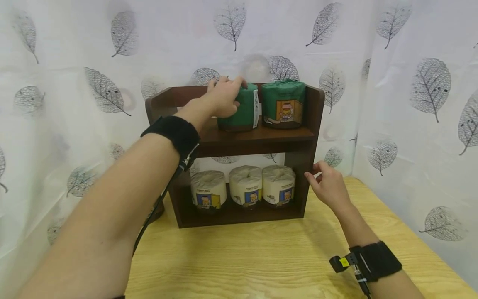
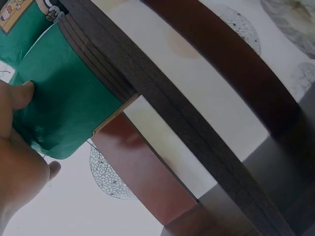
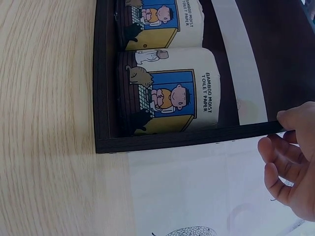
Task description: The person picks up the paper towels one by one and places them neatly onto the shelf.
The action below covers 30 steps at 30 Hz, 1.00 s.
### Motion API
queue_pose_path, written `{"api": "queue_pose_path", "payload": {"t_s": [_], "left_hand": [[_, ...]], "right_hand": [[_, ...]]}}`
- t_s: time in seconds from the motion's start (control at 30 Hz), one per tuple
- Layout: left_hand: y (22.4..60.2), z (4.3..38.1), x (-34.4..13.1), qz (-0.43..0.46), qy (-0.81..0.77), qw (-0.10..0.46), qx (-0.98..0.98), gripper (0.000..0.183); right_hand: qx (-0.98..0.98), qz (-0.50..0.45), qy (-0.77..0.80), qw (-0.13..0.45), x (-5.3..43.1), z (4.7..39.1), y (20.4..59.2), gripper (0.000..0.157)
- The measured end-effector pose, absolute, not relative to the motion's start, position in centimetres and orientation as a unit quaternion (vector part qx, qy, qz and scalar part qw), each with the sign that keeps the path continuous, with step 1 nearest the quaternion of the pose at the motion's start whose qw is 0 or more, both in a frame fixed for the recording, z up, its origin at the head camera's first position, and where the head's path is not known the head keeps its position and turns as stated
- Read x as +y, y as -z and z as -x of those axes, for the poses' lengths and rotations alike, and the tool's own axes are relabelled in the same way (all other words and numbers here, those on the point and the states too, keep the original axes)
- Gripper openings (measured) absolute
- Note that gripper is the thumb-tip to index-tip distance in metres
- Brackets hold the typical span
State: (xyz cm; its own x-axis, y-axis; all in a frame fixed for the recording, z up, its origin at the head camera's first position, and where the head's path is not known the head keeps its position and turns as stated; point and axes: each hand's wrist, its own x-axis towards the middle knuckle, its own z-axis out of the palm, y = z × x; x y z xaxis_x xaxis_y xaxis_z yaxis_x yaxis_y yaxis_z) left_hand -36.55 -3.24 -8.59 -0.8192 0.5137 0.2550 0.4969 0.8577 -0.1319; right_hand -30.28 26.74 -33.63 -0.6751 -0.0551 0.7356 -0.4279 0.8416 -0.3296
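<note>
On the upper board of a dark brown two-tier shelf (image 1: 284, 135), a green-wrapped toilet paper roll (image 1: 242, 118) stands upright. My left hand (image 1: 224, 99) grips this roll from above, with a thumb on the green wrapper in the left wrist view. To its right, a second green roll (image 1: 284, 92) sits near the shelf's right side. My right hand (image 1: 330, 185) pinches the front edge of the right side panel (image 3: 206, 139), thumb on one face and fingers on the other.
Cream toilet paper rolls (image 1: 245, 185) line the lower tier. The shelf stands on a light wood table (image 1: 231, 257). Behind and beside it hang white curtains (image 1: 403, 137) with a leaf print. A dark round object (image 1: 157, 211) partly shows left of the shelf.
</note>
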Motion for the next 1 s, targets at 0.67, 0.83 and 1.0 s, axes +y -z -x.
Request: {"api": "queue_pose_path", "payload": {"t_s": [0.67, 0.83, 1.0], "left_hand": [[9.8, 30.0, -8.3, 0.342, 0.06, 0.344, -0.872, 0.057], [11.2, 27.8, -9.7, 0.351, 0.094, 0.404, -0.84, 0.057], [13.0, 25.9, -11.5, 0.338, 0.145, 0.443, -0.817, 0.055]], "right_hand": [[-0.887, -0.133, -0.237, 0.374, 26.6, 30.1, 33.4, 0.021], [-0.888, -0.129, -0.236, 0.372, 26.7, 30.0, 33.5, 0.021], [-0.889, -0.128, -0.238, 0.368, 26.6, 30.0, 33.5, 0.021]]}}
